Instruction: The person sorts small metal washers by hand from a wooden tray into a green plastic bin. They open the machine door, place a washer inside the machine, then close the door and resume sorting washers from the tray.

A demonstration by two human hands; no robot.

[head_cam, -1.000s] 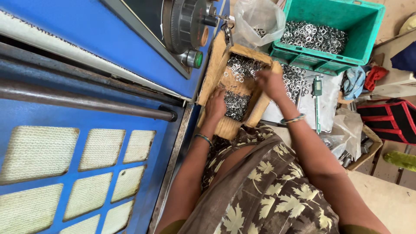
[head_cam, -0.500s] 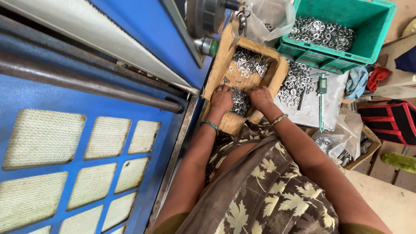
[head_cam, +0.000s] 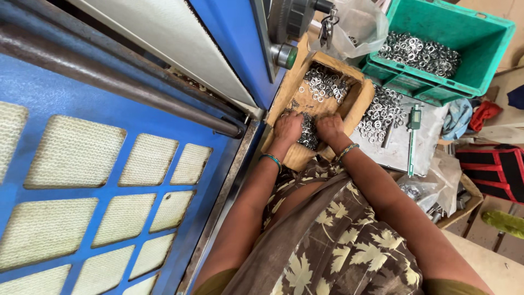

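Fingers of the left hand [head_cam: 287, 127] and right hand [head_cam: 329, 127] close around a heap of small silvery metal rings [head_cam: 309, 132] in the shallow wooden tray [head_cam: 360, 101] (loose, slippery, likely heavy, best scooped from underneath).

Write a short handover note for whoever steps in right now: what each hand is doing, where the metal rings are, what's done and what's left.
Left hand and right hand: both down in the wooden tray, cupped around a heap of small metal rings at its near end.
More rings lie at the tray's far end.
Others lie spread on the grey sheet and fill the green crate.
Done: near heap gathered.
Left: far rings remain loose.
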